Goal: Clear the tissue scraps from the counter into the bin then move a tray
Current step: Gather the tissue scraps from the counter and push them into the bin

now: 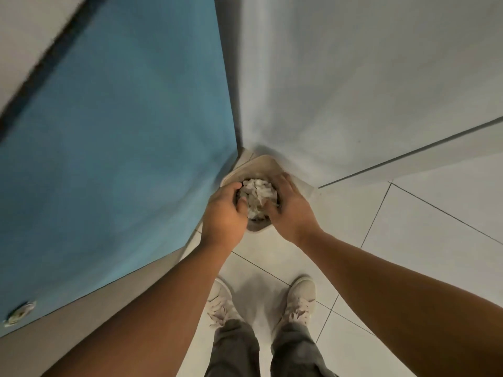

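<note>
A blue cabinet panel is filling the left side of the view, slanting down toward the floor, with a pale strip and a dark band running along its upper left edge. A white wall is taking up the right side and meeting the blue panel in a corner just above the middle of the frame. Below them a white tiled floor is spreading out, its dark grout lines crossing at angles.

The person is standing over the corner with both bare forearms reaching forward and down. Grey trouser legs and two pale lace-up shoes are showing at the bottom, planted on the tiles side by side.

A small beige bin is sitting on the floor right in the corner, touching or nearly touching both the blue panel and the wall. Its open top is facing the camera, and only its far rim and a bit of its near wall are showing past the hands.

The left hand and the right hand are cupping a wad of tissue scraps between them, directly over the bin's mouth. The fingers of both hands are curling in around the crumpled white paper, pressing it from either side, so the wad is being grasped by the two hands together. Whether its underside is already resting inside the bin cannot be told.

A small round metal fitting is sitting near the lower left corner of the blue panel, blurred.
</note>
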`<state>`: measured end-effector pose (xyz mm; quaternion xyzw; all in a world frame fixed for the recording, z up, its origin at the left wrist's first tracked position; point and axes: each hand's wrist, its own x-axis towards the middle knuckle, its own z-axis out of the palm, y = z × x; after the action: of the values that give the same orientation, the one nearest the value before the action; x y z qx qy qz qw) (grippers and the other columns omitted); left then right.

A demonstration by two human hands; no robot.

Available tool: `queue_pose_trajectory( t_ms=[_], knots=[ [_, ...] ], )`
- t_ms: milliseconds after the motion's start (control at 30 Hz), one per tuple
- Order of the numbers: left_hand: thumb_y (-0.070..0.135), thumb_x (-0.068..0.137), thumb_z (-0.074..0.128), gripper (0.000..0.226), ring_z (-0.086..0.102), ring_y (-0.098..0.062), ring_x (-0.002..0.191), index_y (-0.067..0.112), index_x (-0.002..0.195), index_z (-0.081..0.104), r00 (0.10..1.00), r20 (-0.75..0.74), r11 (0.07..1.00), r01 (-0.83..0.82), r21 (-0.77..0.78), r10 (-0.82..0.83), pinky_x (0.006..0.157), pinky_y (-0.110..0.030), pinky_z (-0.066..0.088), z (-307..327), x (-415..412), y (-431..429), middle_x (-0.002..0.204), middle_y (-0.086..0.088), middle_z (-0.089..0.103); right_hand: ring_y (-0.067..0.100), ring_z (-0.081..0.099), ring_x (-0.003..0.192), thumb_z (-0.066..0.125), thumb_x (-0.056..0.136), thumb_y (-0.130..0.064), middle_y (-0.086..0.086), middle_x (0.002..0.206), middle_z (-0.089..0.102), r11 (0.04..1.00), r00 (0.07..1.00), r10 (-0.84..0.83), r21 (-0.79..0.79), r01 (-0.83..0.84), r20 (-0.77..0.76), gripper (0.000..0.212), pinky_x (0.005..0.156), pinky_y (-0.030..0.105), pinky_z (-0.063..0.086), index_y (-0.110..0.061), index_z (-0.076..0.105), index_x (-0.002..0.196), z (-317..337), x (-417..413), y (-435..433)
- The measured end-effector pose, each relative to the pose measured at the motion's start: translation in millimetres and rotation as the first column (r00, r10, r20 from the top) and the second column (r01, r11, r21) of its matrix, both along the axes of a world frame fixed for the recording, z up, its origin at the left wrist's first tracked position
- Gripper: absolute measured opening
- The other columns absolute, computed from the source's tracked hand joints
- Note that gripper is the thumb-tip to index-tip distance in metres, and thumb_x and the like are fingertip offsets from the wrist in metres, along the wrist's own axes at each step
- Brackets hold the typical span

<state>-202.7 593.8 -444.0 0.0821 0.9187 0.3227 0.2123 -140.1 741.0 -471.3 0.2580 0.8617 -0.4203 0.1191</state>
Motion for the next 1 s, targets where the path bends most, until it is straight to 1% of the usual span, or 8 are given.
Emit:
queue_pose_trajectory(
  t_ms=[133, 267, 433, 567, 667, 767, 900, 1000],
  knots=[
    [0.023, 0.096, 0.058, 0.032, 0.055, -0.021, 0.117, 0.021, 0.128, 0.061, 0.993, -0.102, 0.997, 0.066, 0.046, -0.061, 0.094, -0.018, 0.034, 92, 3, 5, 0.125, 0.001, 0.065, 0.024, 0.042, 0.135, 0.044, 0.097, -0.048, 0.001, 0.157, 0.031, 0.996, 0.989, 0.052, 0.079, -0.042, -0.140, 0.051, 0.107, 0.035, 0.041, -0.028, 0.039, 0.143, 98, 1, 6],
    [0.028, 0.098, 0.057, 0.040, 0.046, -0.018, 0.129, 0.019, 0.137, 0.055, 0.979, -0.198, 0.994, 0.068, 0.082, -0.051, 0.102, -0.017, 0.027, 192, 8, 7, 0.136, 0.002, 0.058, 0.022, 0.028, 0.145, 0.041, 0.096, -0.049, 0.000, 0.159, 0.027, 0.973, 0.959, 0.164, 0.195, -0.120, -0.230, 0.055, 0.113, 0.045, 0.034, -0.023, 0.040, 0.144, 198, -3, 15],
    [0.039, 0.100, 0.049, 0.043, 0.043, -0.013, 0.132, 0.024, 0.141, 0.049, 0.956, -0.292, 0.990, 0.022, 0.138, 0.020, 0.104, -0.021, 0.031, 310, 12, 2, 0.140, 0.006, 0.053, 0.013, 0.027, 0.145, 0.037, 0.098, -0.051, -0.002, 0.158, 0.031, 0.966, 0.895, 0.214, 0.220, -0.135, -0.391, 0.054, 0.116, 0.036, 0.029, -0.023, 0.042, 0.145, 322, -6, 19],
    [0.042, 0.101, 0.046, 0.045, 0.044, -0.011, 0.132, 0.023, 0.143, 0.046, 0.919, -0.384, 0.981, -0.020, 0.194, 0.095, 0.109, -0.027, 0.034, 386, 16, -9, 0.142, 0.006, 0.052, 0.010, 0.029, 0.144, 0.040, 0.099, -0.049, -0.003, 0.156, 0.034, 0.963, 0.846, 0.257, 0.203, -0.180, -0.468, 0.054, 0.117, 0.033, 0.026, -0.023, 0.041, 0.146, 396, -6, 13],
    [0.039, 0.101, 0.048, 0.045, 0.043, -0.011, 0.130, 0.022, 0.143, 0.046, 0.888, -0.440, 0.976, -0.041, 0.215, 0.134, 0.108, -0.024, 0.033, 429, 18, -21, 0.141, 0.005, 0.052, 0.009, 0.033, 0.141, 0.043, 0.098, -0.047, -0.002, 0.154, 0.037, 0.956, 0.802, 0.291, 0.186, -0.227, -0.522, 0.055, 0.118, 0.031, 0.027, -0.020, 0.041, 0.147, 437, -10, 4],
    [0.035, 0.101, 0.050, 0.043, 0.043, -0.013, 0.130, 0.021, 0.142, 0.048, 0.851, -0.502, 0.979, -0.066, 0.191, 0.155, 0.108, -0.027, 0.035, 459, 16, -37, 0.140, 0.003, 0.053, 0.002, 0.032, 0.137, 0.050, 0.100, -0.038, -0.003, 0.153, 0.038, 0.938, 0.752, 0.348, 0.215, -0.273, -0.560, 0.051, 0.116, 0.023, 0.024, -0.020, 0.042, 0.146, 469, -20, -6],
    [0.037, 0.101, 0.049, 0.042, 0.043, -0.015, 0.132, 0.022, 0.140, 0.049, 0.815, -0.549, 0.981, -0.124, 0.147, 0.185, 0.106, -0.024, 0.033, 485, 8, -64, 0.141, 0.003, 0.053, 0.011, 0.033, 0.141, 0.050, 0.099, -0.037, -0.003, 0.153, 0.039, 0.905, 0.701, 0.425, 0.250, -0.344, -0.573, 0.048, 0.115, 0.023, 0.023, -0.021, 0.044, 0.144, 500, -35, -23],
    [0.035, 0.101, 0.051, 0.040, 0.043, -0.015, 0.132, 0.022, 0.139, 0.050, 0.796, -0.565, 0.976, -0.174, 0.131, 0.218, 0.104, -0.024, 0.033, 494, -1, -86, 0.140, 0.004, 0.054, 0.010, 0.033, 0.141, 0.048, 0.100, -0.040, -0.005, 0.152, 0.039, 0.880, 0.692, 0.474, 0.275, -0.387, -0.544, 0.047, 0.112, 0.020, 0.023, -0.023, 0.044, 0.143, 509, -49, -38]
  ],
)
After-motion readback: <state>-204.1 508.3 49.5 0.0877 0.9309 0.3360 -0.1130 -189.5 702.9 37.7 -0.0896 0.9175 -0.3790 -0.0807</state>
